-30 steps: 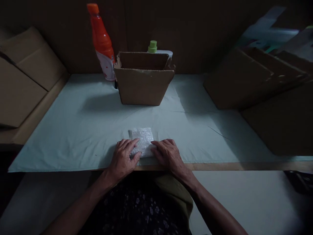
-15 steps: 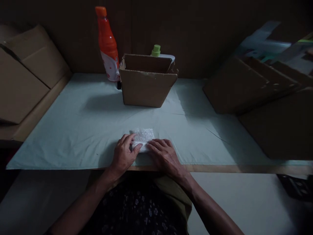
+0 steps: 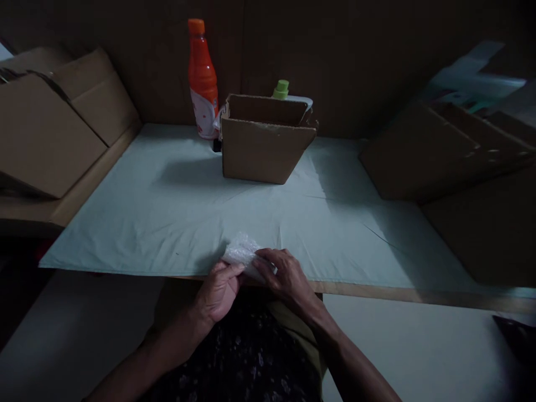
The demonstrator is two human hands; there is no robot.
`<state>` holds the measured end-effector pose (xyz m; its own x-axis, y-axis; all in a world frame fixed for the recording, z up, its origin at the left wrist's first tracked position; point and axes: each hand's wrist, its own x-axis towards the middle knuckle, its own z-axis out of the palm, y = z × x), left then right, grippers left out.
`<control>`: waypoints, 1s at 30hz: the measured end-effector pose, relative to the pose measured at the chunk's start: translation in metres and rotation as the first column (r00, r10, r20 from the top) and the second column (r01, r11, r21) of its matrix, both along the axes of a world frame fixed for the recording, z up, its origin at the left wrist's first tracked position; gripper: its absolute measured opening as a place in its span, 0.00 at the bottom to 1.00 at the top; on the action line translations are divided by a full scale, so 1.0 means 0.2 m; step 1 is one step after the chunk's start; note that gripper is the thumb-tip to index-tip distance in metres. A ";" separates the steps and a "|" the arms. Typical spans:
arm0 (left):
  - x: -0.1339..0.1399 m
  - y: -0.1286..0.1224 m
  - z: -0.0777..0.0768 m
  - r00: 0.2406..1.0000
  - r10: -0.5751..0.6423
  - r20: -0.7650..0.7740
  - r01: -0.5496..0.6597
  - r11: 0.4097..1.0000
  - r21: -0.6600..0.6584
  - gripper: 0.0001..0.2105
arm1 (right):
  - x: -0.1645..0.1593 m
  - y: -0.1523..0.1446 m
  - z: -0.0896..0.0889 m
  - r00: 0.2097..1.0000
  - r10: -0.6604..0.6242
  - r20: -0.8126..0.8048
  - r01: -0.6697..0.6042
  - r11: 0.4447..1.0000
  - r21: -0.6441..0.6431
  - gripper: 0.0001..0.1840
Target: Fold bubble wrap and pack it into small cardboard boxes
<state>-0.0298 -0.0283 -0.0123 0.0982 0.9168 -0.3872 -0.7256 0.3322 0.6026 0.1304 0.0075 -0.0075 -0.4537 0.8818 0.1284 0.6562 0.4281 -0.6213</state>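
Note:
A small piece of bubble wrap [image 3: 243,249], folded into a flat packet, is between my hands at the table's front edge. Whatever it may enclose cannot be made out. My left hand [image 3: 221,287] grips its left side, thumb on top and palm turned partly up. On the right side, my right hand [image 3: 285,273] pinches the wrap with bent fingers. The packet is tilted, its far end near the cloth.
A pale green cloth [image 3: 201,206] covers the table. An open cardboard box [image 3: 263,151] stands at the back, beside an orange bottle [image 3: 202,78] and a green-capped bottle [image 3: 281,88]. Larger cardboard boxes flank the cloth, left [image 3: 46,134] and right [image 3: 410,151].
My hands have drawn the bubble wrap toward me and lifted its near side off the cloth. My left hand has rolled palm-up under it. The whole view has shifted slightly.

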 end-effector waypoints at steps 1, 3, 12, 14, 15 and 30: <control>0.01 0.00 0.00 1.000 0.015 0.000 -0.015 1.000 -0.003 0.16 | 0.01 -0.01 0.00 1.000 -0.025 0.009 0.025 0.999 0.038 0.08; 0.01 -0.01 -0.01 0.999 0.047 -0.013 -0.047 0.999 -0.012 0.16 | 0.03 -0.02 -0.01 0.996 -0.086 -0.033 0.089 0.990 0.107 0.11; -0.01 -0.10 0.01 0.986 0.082 -0.146 -0.069 0.993 0.093 0.18 | 0.06 -0.07 0.04 0.952 -0.071 -0.296 -0.047 0.926 -0.375 0.25; -0.01 -0.10 0.01 0.977 0.091 -0.194 -0.071 0.992 0.106 0.17 | 0.04 -0.09 0.04 0.948 -0.097 -0.303 -0.026 0.926 -0.377 0.25; -0.02 -0.10 0.00 0.973 0.097 -0.210 -0.078 0.992 0.099 0.17 | 0.04 -0.10 0.04 0.944 -0.105 -0.313 -0.020 0.928 -0.372 0.24; -0.25 0.61 0.39 0.171 0.692 -0.701 0.318 0.635 0.704 0.17 | 0.36 0.16 0.22 0.973 -0.158 -0.171 0.124 0.973 -0.195 0.19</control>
